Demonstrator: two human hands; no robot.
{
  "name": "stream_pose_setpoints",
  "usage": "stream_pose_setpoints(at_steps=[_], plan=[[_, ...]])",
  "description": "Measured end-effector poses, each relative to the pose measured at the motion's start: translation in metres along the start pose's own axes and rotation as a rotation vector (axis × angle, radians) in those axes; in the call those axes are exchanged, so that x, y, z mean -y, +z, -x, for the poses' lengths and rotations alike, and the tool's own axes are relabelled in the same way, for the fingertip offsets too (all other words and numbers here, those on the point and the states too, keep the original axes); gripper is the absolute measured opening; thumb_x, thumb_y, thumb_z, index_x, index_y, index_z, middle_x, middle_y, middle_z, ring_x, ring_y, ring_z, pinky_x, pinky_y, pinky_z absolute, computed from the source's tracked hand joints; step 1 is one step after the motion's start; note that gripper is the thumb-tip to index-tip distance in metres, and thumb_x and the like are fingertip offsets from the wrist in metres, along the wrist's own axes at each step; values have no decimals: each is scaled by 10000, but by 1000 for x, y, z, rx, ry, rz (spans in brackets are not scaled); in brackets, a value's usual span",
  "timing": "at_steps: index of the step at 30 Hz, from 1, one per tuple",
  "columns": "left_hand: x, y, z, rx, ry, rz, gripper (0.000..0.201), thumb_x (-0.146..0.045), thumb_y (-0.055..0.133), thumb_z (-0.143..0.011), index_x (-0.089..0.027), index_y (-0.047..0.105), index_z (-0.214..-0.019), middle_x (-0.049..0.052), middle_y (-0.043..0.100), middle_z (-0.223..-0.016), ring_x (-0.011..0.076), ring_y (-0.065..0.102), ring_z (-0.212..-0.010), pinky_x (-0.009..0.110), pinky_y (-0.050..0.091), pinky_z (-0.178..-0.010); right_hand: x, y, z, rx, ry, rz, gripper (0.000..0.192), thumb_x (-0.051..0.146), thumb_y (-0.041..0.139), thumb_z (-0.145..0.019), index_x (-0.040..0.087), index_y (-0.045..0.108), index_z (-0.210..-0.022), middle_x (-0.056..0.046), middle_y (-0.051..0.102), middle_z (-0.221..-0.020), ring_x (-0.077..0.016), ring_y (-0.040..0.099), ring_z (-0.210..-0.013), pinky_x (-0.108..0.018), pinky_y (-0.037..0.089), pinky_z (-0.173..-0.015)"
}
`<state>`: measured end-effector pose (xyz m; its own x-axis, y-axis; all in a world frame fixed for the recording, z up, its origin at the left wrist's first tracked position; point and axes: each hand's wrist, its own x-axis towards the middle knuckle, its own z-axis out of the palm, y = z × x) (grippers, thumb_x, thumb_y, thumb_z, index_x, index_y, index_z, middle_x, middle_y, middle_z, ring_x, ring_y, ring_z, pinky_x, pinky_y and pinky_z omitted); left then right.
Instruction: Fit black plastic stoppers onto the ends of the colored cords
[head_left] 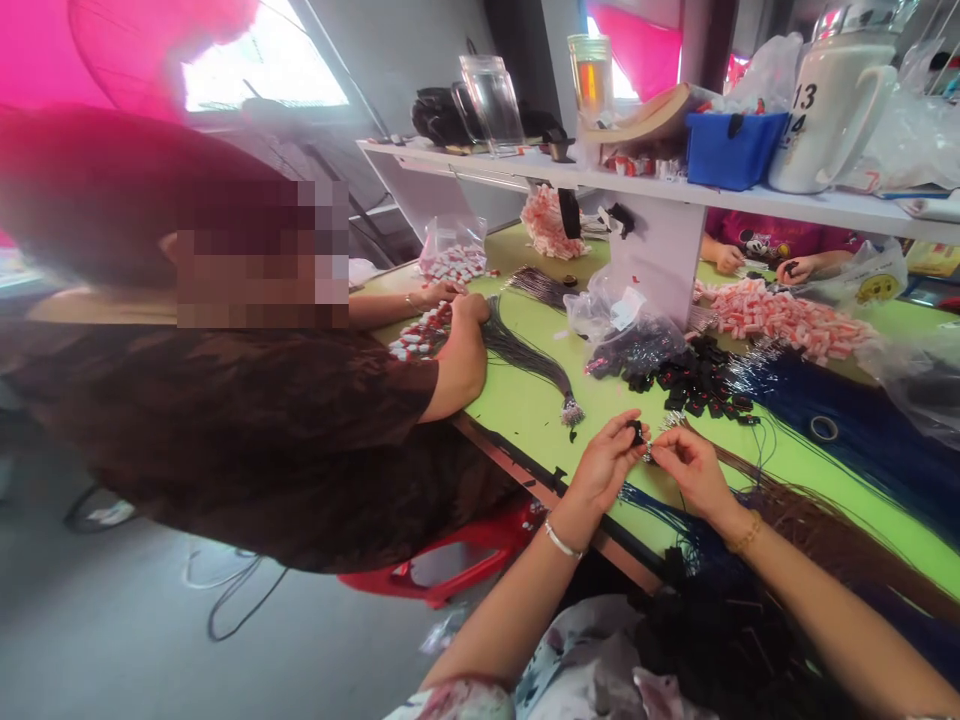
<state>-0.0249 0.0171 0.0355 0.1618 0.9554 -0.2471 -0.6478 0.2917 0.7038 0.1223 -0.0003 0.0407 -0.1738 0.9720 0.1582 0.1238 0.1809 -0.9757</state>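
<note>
My left hand [602, 468] holds a small black plastic piece [637, 433] between thumb and fingers. Just beside it, my right hand [691, 470] pinches something thin with a silvery metal end [649, 453], likely a wire; the fingers partly cover it. The two hands nearly meet above the table's front edge. Behind them lies a heap of similar black pieces [697, 375], some with red marks. Brown wires [780, 500] with metal tips run under my right wrist, and blue wires [652, 505] lie below my hands.
A co-worker [225, 430] sits at my left, by a dark wire bundle [529, 352]. Across the green table [525, 410] another person's hands [727, 258] show behind pink-white pieces [795, 315]. A shelf [645, 185] bears a blue bin [735, 150] and mugs. Dark blue wires [862, 440] spread right.
</note>
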Motion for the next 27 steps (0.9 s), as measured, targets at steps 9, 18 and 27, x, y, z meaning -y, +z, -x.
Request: stream_pose_setpoints(at_steps=[9,18,27], plan=[[14,1,6,59,-120,77,215,-147,628,-771,-141,617,-986,64,639,-910,103,598,-751,224,479,-707,-9,-7,2,-77,4,237,178,314,516,-780,170,539,-678,59,376,-527,-86,312,-503,-214,262,-486],[15,-2,7,110,-125,78,228,-159,640,-772,-135,632,-999,65,639,-910,114,592,-761,225,471,-692,-16,-9,0,-12,-43,354,160,257,508,-776,176,508,-638,55,422,-532,-81,333,-489,-215,256,-483],[15,-3,12,99,-85,-12,339,-218,767,-667,-132,657,-976,51,650,-842,119,581,-762,225,430,-691,-14,-8,2,-11,-107,430,147,220,515,-760,176,501,-621,54,423,-519,-82,353,-493,-212,271,-492]])
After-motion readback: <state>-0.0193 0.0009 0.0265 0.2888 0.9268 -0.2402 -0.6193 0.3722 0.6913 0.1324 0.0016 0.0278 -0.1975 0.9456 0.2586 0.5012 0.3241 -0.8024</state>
